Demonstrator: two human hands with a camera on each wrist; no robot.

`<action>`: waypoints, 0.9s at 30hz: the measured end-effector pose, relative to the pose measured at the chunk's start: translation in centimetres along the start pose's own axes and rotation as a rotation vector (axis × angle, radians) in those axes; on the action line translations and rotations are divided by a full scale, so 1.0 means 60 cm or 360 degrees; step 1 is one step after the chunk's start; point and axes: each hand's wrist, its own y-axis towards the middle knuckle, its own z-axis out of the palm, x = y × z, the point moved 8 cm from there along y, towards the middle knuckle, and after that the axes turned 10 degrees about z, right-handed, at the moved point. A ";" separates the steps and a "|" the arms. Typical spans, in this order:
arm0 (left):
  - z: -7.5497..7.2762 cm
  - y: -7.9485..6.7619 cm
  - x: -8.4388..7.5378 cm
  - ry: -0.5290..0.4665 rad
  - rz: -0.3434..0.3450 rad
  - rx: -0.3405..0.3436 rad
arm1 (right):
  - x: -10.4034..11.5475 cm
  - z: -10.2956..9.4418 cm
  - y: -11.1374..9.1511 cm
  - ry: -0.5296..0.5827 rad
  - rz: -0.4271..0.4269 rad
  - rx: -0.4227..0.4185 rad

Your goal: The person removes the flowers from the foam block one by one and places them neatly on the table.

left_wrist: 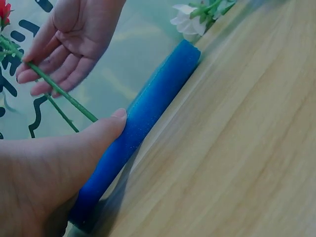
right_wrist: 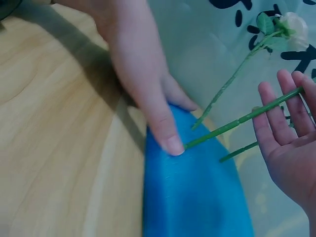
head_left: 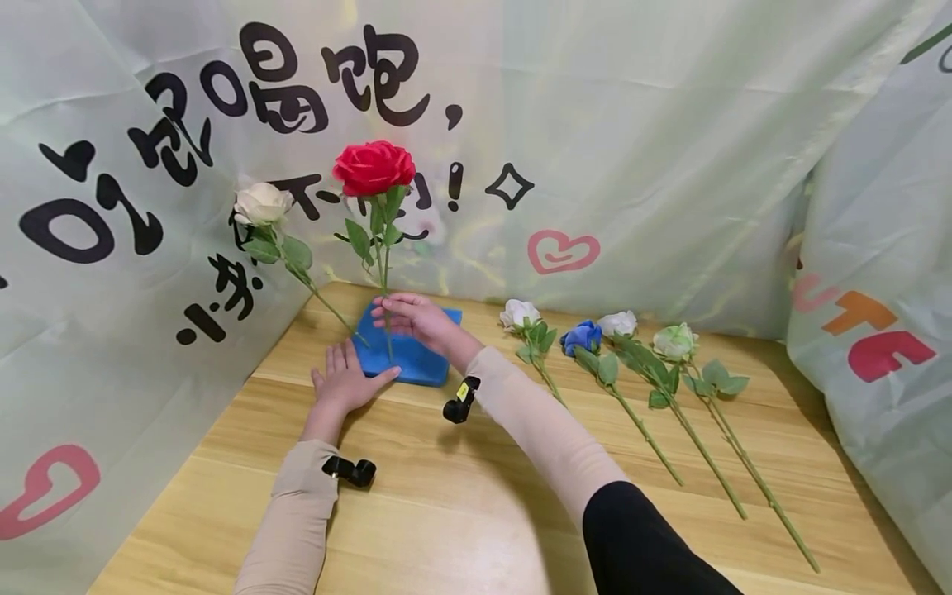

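Note:
A red rose (head_left: 373, 168) stands upright over a blue foam block (head_left: 416, 362). My right hand (head_left: 426, 321) pinches its green stem (right_wrist: 232, 123) between thumb and fingers, above the block. The stem's lower end meets the block right beside my left thumb (right_wrist: 165, 131). My left hand (head_left: 345, 382) lies with straight, spread fingers at the block's left front corner, its thumb pressing on the edge. A cream-white rose (head_left: 264, 203) leans left, its stem set in the block. Another green stem (right_wrist: 239, 151) reaches the block farther back in the right wrist view.
To the right on the wooden table (head_left: 446, 512) lie a white rose (head_left: 519, 314), a blue rose (head_left: 581, 337), a second white rose (head_left: 617, 323) and a pale green rose (head_left: 675, 341), stems toward me. A printed cloth (head_left: 640, 165) hangs behind and along both sides.

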 end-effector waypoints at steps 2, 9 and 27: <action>0.001 0.000 0.001 -0.0002 -0.0005 0.0000 | 0.009 -0.002 -0.002 0.0040 -0.0037 -0.0026; 0.000 0.000 0.003 -0.0021 -0.0010 -0.0005 | 0.031 -0.015 -0.013 0.0047 -0.0093 -0.0085; 0.003 0.003 0.002 -0.0022 -0.0005 0.0000 | 0.020 -0.043 -0.069 0.0122 -0.0095 -0.0067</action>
